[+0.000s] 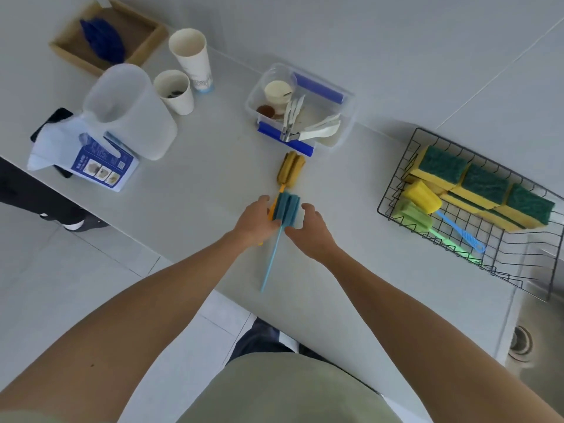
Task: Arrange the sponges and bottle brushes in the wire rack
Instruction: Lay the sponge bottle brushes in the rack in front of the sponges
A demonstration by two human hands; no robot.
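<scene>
A blue bottle brush (286, 209) with a teal sponge head and a light blue handle lies on the white counter (213, 190) between my hands. My left hand (254, 222) is curled over the orange handle of a second bottle brush, whose mustard sponge head (291, 168) lies just beyond. My right hand (311, 232) is at the right side of the teal head, fingers apart, thumb touching the blue handle. The black wire rack (393, 184) at the right holds three yellow-green sponges (482, 184), a yellow-headed brush (422, 198) and a green brush (412, 216).
A clear plastic tub (348, 117) with cutlery and a cup stands behind the brushes. At the left are two paper cups (190, 59), a translucent jug (128, 111), a blue-white packet (100, 163) and a cardboard tray (146, 47). A sink (528, 346) lies at the lower right under the rack.
</scene>
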